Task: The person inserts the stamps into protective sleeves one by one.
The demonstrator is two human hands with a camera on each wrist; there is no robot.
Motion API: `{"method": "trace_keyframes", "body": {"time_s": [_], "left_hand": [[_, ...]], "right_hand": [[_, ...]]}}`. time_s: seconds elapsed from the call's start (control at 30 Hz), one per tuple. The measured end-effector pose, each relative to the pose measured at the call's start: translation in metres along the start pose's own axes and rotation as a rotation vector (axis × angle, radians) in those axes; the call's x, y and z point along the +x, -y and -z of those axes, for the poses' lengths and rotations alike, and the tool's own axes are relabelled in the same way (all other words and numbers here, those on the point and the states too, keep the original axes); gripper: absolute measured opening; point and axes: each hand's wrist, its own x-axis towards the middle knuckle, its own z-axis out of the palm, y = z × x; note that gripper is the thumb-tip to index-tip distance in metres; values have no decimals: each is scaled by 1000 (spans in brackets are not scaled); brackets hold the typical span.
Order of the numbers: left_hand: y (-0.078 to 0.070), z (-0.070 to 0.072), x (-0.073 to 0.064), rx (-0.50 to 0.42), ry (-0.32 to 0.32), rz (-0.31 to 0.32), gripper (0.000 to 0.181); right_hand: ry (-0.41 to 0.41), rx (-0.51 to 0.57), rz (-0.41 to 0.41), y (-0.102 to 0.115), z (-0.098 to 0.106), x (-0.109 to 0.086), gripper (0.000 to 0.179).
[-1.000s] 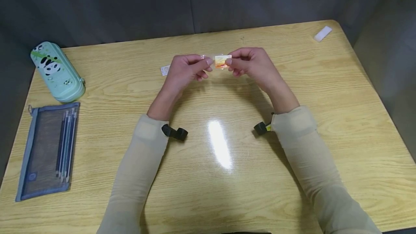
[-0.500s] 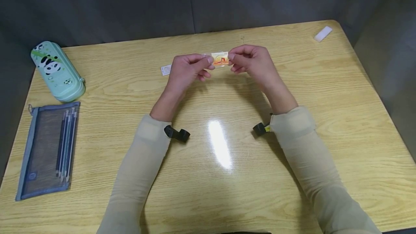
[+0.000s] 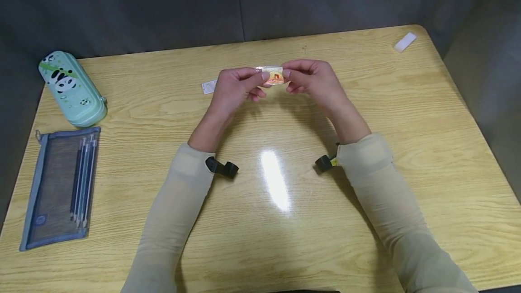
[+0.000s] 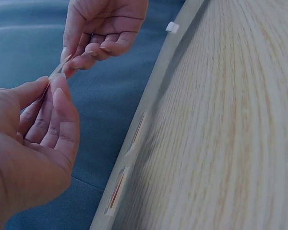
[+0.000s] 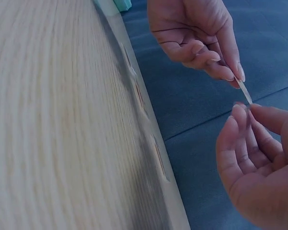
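Note:
Between my two hands, over the far part of the table, is a small flat card (image 3: 274,76) with orange and yellow print, edged with clear film. My left hand (image 3: 236,86) pinches its left end between thumb and fingers, the thumb overlapping the print. At the right end, my right hand (image 3: 311,78) pinches it by the edge. Both wrist views show the card edge-on as a thin strip (image 5: 245,91), joining the fingertips of the two hands. A small pale printed card (image 3: 209,87) lies on the table, partly hidden behind my left hand.
Thin flat pieces (image 4: 116,191) lie near the table's far edge in the wrist views. At the left are a green panda pencil case (image 3: 73,89) and a blue mesh pouch (image 3: 61,189) holding several pens. A small white block (image 3: 404,42) lies at the far right corner.
The printed card has shifted left toward my left thumb, covering where clear film showed before. My right thumb has gone from over the print to its right edge.

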Motion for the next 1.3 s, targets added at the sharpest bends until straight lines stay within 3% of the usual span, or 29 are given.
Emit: {"method": "trace_keyframes", "body": {"time_s": [0.37, 0.63, 1.3], "left_hand": [[-1, 0, -2, 10, 24, -1, 20], [-1, -1, -2, 0, 18, 6, 19], [1, -7, -2, 17, -74, -5, 20]], "right_hand": [[26, 87, -1, 0, 0, 0, 9], [23, 62, -5, 0, -3, 0, 11], [17, 68, -3, -1, -2, -1, 20]]}}
